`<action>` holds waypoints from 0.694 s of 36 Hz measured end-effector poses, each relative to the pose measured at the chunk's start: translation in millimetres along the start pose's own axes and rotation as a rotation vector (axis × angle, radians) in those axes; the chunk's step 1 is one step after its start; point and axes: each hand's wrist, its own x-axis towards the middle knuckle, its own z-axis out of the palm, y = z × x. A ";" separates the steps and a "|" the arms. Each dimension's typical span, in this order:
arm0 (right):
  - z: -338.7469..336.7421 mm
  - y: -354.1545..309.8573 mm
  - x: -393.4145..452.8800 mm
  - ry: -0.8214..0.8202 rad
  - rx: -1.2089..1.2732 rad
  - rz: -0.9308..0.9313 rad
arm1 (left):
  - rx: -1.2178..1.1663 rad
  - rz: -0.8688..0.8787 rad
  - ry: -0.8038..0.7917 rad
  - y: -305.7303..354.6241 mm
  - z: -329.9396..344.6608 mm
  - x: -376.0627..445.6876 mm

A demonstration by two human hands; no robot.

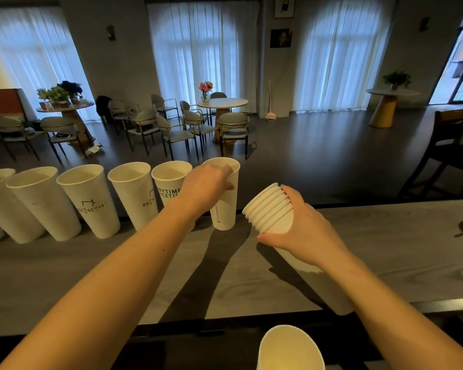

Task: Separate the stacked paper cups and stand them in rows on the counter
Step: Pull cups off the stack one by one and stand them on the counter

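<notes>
My right hand (302, 231) holds the stack of paper cups (271, 209). My fingers are wrapped tight around it, near the rims. The stack leans, with its open end pointing to ten o'clock. It is over the grey counter (385, 249), right of the middle. I cannot tell if its bottom end touches the counter, because my hand and arm hide it.

At nine o'clock from the stack is the single cup (225, 198). My left hand (207, 188) grips it near the top, with my fingers closed around its side and over the rim. Its bottom is down at the far edge of the counter. It is the last cup on the right of the row.

Five more white cups stand in the row (91, 198), going off toward nine o'clock. They are side by side along the far edge. Some have dark writing on them. The one just beside my left hand has block letters.

At six o'clock, close to me and below the counter, is another open cup (292, 348).

At twelve o'clock, past the counter, is a room with a round table (222, 102), chairs (233, 126) and white curtains (203, 49).
</notes>
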 end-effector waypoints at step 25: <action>-11.4 -0.8 -11.6 0.001 0.030 -0.051 | -0.958 -0.029 -0.433 50.8 -51.9 -40.5</action>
